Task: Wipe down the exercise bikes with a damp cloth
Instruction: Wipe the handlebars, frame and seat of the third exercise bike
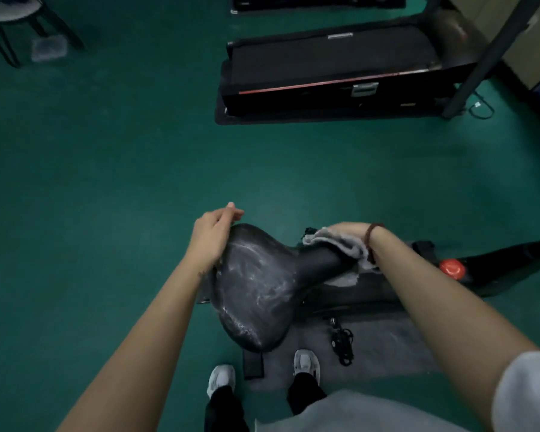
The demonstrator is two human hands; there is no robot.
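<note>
1. Bike saddle (256, 285) sits at 6 o'clock in my view, streaked wet.
2. Left hand (211, 232) rests on its 10 o'clock rim, fingers (231, 212) straight and together; steadying it, I judge.
3. Right hand (349, 230) presses the cloth (340, 246) on the nose at 2 o'clock; I cannot tell its finger curl.

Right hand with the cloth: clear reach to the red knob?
Probably yes. The right hand holds the cloth on the saddle nose, and the red knob sits uncovered just beyond it, with nothing visible between them.
</note>
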